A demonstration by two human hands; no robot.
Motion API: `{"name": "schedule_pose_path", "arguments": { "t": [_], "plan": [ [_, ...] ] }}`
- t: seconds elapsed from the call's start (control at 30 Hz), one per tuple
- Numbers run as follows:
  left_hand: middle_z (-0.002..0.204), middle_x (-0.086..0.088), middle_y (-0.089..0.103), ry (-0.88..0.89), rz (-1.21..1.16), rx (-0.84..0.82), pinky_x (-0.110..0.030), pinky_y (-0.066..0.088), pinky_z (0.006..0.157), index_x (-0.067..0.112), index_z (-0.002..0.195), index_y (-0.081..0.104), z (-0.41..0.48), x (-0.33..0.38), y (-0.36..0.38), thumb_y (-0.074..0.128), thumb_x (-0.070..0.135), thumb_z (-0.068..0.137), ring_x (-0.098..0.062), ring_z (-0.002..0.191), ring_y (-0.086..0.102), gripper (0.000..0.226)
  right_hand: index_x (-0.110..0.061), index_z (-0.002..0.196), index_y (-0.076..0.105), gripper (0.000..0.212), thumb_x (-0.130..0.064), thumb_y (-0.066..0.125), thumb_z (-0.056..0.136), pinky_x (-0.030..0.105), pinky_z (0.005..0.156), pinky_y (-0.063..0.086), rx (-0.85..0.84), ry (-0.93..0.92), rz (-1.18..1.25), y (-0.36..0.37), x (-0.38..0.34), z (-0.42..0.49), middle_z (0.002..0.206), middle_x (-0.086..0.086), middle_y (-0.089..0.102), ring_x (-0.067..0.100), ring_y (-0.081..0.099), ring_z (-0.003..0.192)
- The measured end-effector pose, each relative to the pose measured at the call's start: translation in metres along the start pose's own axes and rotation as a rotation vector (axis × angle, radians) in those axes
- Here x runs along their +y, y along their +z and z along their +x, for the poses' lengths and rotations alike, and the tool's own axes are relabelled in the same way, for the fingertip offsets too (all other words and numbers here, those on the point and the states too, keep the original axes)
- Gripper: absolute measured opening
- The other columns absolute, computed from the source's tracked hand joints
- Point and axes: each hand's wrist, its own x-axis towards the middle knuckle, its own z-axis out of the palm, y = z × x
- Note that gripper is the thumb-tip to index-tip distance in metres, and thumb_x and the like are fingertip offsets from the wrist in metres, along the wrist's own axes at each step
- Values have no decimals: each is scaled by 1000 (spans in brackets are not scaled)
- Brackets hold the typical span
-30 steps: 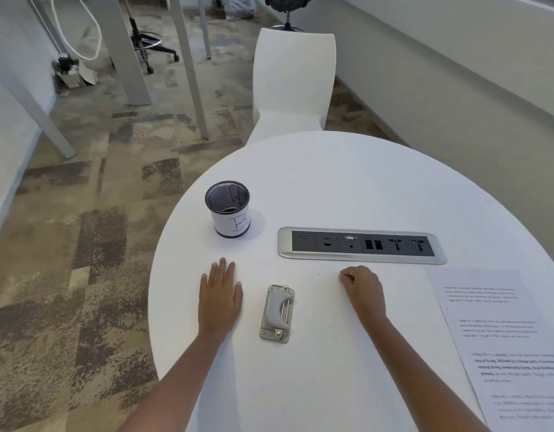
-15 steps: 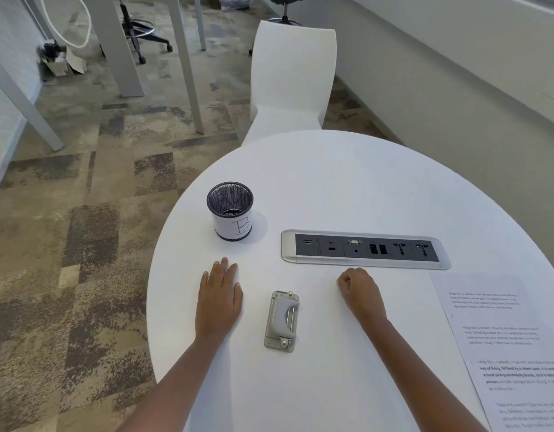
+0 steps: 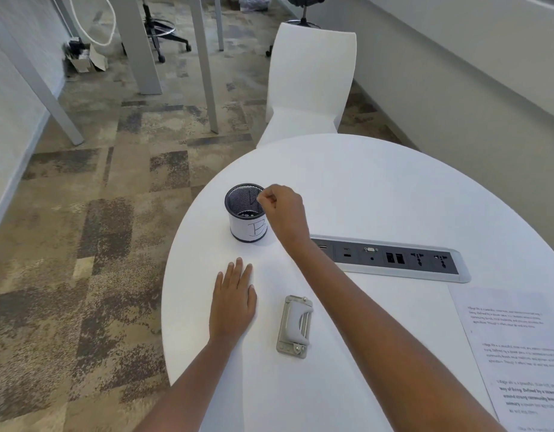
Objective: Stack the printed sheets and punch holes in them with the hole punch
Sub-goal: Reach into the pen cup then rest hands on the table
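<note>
Over the mesh cup (image 3: 247,213), right hand (image 3: 283,213) hovers curled.

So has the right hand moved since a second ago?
Yes. The right hand has left the table near the socket strip and gone forward-left to the mesh cup's rim.

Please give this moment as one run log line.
right hand: closed above mesh cup | left hand: flat | hole punch: untouched

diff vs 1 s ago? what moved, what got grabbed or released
The right hand left the table near the power strip and reached forward-left across to the rim of the mesh cup, fingers curled closed; whether it holds anything is unclear. Unchanged: left hand flat on the table, hole punch untouched, printed sheets at right.
</note>
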Motion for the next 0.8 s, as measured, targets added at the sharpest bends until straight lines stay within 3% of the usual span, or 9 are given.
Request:
{"name": "schedule_pose_path", "arguments": {
  "t": [0.13, 0.27, 0.4, 0.57, 0.67, 0.8],
  "plan": [
    [133, -21, 55, 8, -17, 24, -53, 42, 101, 3, 122, 57, 1, -3, 4, 53, 8, 82, -36, 122, 53, 41, 7, 81, 66, 22, 1, 45, 83, 41, 77, 46, -33, 66, -18, 10, -4, 11, 90, 23, 69, 34, 58, 85],
    [133, -21, 55, 14, -15, 25, -53, 42, 100, 3, 122, 58, 1, -2, 5, 52, 8, 81, -37, 122, 53, 42, 3, 87, 69, 23, -1, 46, 84, 35, 76, 46, 8, 116, 32, 5, 6, 8, 90, 21, 72, 31, 61, 83],
    [135, -21, 53, 13, -24, 23, -52, 39, 103, 3, 124, 56, 1, -3, 7, 59, 5, 81, -37, 124, 51, 44, 0, 90, 70, 20, -4, 52, 84, 39, 86, 51, 95, 234, 153, -14, 36, -12, 92, 19, 73, 25, 64, 80],
    [137, -20, 50, 8, -9, 23, -52, 37, 105, 4, 126, 54, 1, -2, 7, 38, 15, 85, -36, 126, 49, 45, -4, 90, 71, 17, -9, 56, 85, 27, 76, 45, 140, 413, 84, -43, 100, -60, 81, 10, 68, 16, 57, 76],
    [138, -20, 50, 18, 9, 21, -52, 37, 105, 4, 127, 54, 0, -1, 6, 24, 23, 84, -35, 126, 49, 55, -3, 91, 70, 17, -9, 55, 87, 26, 74, 42, 139, 506, 5, -57, 133, -90, 93, 14, 71, 20, 58, 80],
    [135, -22, 52, 16, 16, 41, -53, 39, 103, 2, 125, 55, 0, -1, 7, 38, 14, 84, -37, 124, 51, 46, -1, 92, 69, 19, -6, 51, 87, 28, 78, 43, 101, 544, -122, -67, 155, -113, 100, 15, 71, 28, 61, 96]
  ]
}}
